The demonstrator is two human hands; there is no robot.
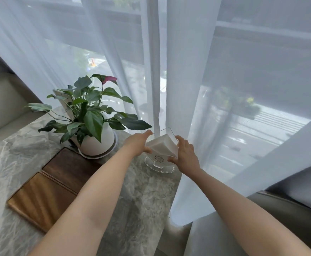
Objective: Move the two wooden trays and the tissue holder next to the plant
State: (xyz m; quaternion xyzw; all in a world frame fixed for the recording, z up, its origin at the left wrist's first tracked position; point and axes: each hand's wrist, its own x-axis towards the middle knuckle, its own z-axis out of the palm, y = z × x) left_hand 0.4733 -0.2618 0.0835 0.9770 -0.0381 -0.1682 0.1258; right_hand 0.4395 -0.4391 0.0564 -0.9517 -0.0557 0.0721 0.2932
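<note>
Premises: domestic living room, window side.
Marble tabletop (141,196), potted plant (90,115), sheer curtains (178,71), upholstered seating (8,100) observed.

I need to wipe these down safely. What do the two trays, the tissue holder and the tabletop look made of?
Dark tray and lighter tray: wood, visible grain, satin sheen. Tissue holder: clear acrylic or glass, see-through. Tabletop: polished grey marble or a lookalike, white veining.
</note>
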